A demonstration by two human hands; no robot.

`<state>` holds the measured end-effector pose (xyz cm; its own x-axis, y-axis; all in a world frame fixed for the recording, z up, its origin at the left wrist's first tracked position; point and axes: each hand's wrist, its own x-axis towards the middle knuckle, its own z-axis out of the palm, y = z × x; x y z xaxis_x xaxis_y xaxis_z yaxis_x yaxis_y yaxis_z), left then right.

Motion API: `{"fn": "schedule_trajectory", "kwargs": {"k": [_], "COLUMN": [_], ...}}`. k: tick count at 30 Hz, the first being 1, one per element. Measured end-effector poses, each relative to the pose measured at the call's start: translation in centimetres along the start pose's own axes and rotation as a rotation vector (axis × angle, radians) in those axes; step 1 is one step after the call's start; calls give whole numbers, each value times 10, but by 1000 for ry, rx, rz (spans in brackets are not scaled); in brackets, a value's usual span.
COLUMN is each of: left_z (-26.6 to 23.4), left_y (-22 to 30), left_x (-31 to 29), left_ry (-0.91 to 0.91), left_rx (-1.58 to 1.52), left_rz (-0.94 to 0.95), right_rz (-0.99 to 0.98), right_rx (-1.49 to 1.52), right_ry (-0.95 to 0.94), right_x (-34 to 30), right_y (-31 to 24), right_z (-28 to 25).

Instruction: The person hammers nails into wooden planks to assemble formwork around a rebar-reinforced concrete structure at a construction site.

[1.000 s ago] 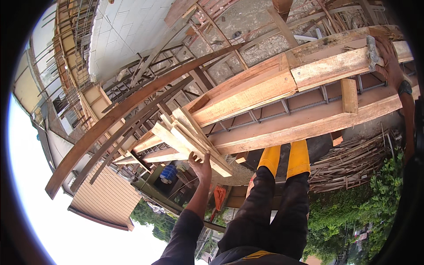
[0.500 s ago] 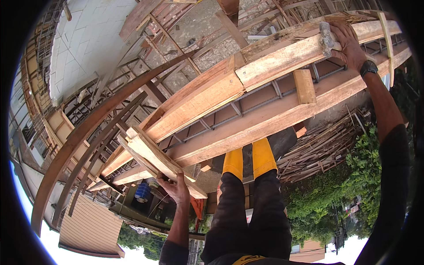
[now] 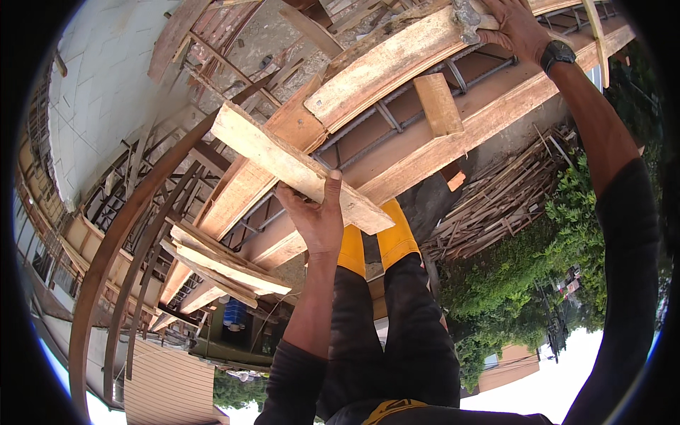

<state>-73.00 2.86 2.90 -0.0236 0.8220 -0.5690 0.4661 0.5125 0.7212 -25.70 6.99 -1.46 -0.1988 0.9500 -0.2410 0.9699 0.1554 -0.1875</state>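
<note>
My left hand (image 3: 319, 221) is shut on a short pale wooden plank (image 3: 276, 157), holding it near one end, with the plank lying across the view in front of a long timber beam form. My right hand (image 3: 513, 27), with a dark watch on the wrist, grips the upper edge of the long board (image 3: 382, 67) of that form, beside a grey crusted lump (image 3: 467, 11). My legs in dark trousers and yellow boots (image 3: 397, 241) are between the two arms.
Steel bars (image 3: 397, 117) run inside the form, under a short wooden cross piece (image 3: 438, 103). A stack of planks (image 3: 219, 263) lies at the left, near curved timbers (image 3: 113, 248) and a blue drum (image 3: 234, 313). There is a heap of sticks (image 3: 496, 198) and green bushes (image 3: 510, 290) at the right.
My left hand has taken one plank off the stack and brought it over to the beam form. My right hand now shows at the top, gripping the long board.
</note>
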Motion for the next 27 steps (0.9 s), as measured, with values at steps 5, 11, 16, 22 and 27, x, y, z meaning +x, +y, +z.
{"fn": "schedule_trajectory", "kwargs": {"k": [5, 11, 16, 22, 27], "left_z": [6, 21, 37, 46, 45], "left_y": [-6, -3, 3, -8, -18], "left_x": [5, -3, -5, -4, -6], "left_ry": [-2, 0, 6, -25, -85], "left_rx": [129, 208, 88, 147, 17], "left_rz": [32, 31, 20, -2, -24], "right_rz": [-1, 1, 0, 28, 36], "right_rx": [35, 21, -16, -7, 39], "right_ry": [22, 24, 27, 1, 0], "right_x": [1, 2, -1, 0, 1], "right_y": [1, -1, 2, 0, -2], "right_z": [5, 3, 5, 3, 4]}}
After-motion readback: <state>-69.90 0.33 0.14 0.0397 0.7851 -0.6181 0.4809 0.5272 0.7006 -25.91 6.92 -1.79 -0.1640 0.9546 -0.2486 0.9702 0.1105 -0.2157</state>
